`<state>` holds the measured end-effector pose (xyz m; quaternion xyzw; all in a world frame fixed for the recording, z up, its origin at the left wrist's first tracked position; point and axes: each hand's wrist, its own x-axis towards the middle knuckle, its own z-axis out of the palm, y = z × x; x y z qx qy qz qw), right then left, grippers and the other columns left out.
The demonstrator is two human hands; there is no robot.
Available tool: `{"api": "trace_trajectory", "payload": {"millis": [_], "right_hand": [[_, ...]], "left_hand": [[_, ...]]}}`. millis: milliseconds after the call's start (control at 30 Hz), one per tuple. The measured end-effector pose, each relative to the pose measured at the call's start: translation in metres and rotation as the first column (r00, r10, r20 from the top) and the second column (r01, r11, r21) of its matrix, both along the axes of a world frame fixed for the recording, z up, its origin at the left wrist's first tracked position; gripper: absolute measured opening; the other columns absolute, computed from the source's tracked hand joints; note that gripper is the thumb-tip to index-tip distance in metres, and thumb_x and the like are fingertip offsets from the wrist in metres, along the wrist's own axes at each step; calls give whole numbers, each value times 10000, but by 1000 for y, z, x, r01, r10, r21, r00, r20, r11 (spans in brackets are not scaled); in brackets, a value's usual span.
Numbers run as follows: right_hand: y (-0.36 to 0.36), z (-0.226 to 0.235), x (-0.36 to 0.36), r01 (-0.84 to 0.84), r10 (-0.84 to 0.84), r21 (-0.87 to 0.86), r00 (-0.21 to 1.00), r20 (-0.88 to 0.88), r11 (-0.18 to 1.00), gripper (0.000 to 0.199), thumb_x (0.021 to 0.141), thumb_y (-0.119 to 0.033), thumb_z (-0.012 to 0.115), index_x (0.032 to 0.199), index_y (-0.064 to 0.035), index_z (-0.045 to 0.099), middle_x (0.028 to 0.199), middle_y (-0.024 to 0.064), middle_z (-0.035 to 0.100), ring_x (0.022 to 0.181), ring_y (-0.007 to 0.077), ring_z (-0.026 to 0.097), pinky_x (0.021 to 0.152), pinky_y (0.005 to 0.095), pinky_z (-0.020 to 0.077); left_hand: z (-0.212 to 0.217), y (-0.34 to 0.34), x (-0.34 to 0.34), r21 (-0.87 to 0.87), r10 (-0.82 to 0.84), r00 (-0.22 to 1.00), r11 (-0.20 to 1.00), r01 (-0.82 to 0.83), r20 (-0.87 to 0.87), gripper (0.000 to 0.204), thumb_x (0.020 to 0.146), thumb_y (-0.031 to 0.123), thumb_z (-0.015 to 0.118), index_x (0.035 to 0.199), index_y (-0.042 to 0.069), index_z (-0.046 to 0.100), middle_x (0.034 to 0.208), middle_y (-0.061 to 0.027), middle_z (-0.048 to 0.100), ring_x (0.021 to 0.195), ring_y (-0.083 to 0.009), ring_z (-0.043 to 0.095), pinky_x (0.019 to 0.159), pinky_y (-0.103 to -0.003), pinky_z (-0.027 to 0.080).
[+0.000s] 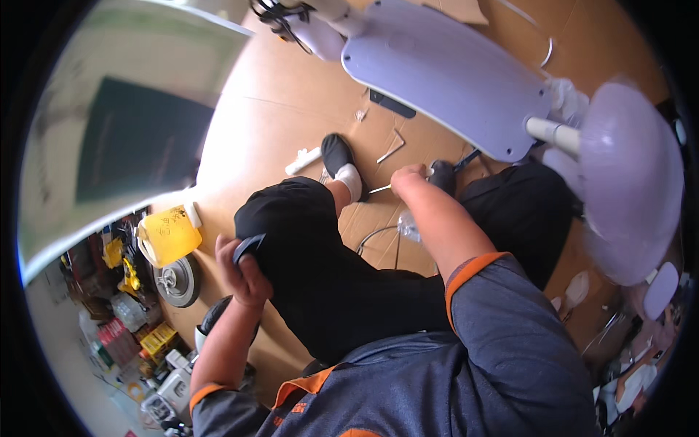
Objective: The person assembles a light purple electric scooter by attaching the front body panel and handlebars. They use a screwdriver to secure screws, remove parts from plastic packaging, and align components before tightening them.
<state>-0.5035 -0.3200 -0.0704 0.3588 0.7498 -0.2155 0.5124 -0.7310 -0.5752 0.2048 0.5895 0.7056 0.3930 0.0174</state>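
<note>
My left hand (246,275) is closed beside my left knee, its fingers round a dark, flat, curved piece (250,246) whose kind does not show. My right hand (410,179) is closed above the floor between my feet. A thin metal rod (380,189) sticks out of it to the left; the rest of that tool is hidden in the fingers. An L-shaped hex key (391,146) lies on the floor just beyond this hand. Further off is a long pale lilac panel (444,69) with screws at its corners, joined by a white tube (553,135) to a large rounded pale part (632,182).
At the left a yellow jug (171,234) stands by a small wheel (177,280) and several packages and tools. A white tube-shaped piece (303,161) lies near my left shoe (336,154). A cable (375,233) and clear plastic (409,226) lie below my right forearm.
</note>
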Motion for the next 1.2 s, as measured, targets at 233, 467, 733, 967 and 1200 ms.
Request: {"api": "trace_trajectory", "payload": {"millis": [233,467,733,967,1200], "right_hand": [[12,-69,12,-56,76,104,978,-195,993,397,958,-231,714,1354,-241,722,1503,32,595,1392,278,551,1105,535,457],[49,-125,1,186,25,317,829,-559,930,203,1008,-200,593,1169,-178,713,1341,69,625,1266,273,619,971,442,568],[54,-120,23,-153,333,464,881,-335,872,261,1055,-223,506,1245,-172,676,1132,36,747,1130,228,678,865,429,554],[14,-16,-39,283,-242,12,842,-481,959,263,996,-234,573,1181,-131,728,1137,145,775,1086,332,744,911,493,587],[46,197,-60,280,-197,-9,650,-734,960,298,956,-229,559,1155,-62,707,1124,230,748,1120,410,703,979,503,546]], "left_hand": [[-4,7,-15,-59,-11,1000,998,12,26,393,1082,474,473,1031,84,464,826,-94,451,721,-235,449,710,-410,382],[7,13,-16,-180,0,997,984,13,72,286,1078,453,503,1043,175,449,870,-40,444,783,-206,434,742,-388,367],[-4,32,-13,-79,-35,996,996,42,86,327,1060,429,510,975,113,497,797,-52,441,693,-200,409,667,-394,334],[3,39,1,-7,-16,993,1000,17,115,214,1023,229,539,992,17,546,825,-129,509,728,-261,475,669,-410,379],[28,49,20,6,1,997,1000,-2,78,129,924,89,613,1004,-9,590,865,-198,546,781,-384,540,722,-473,436]]}}
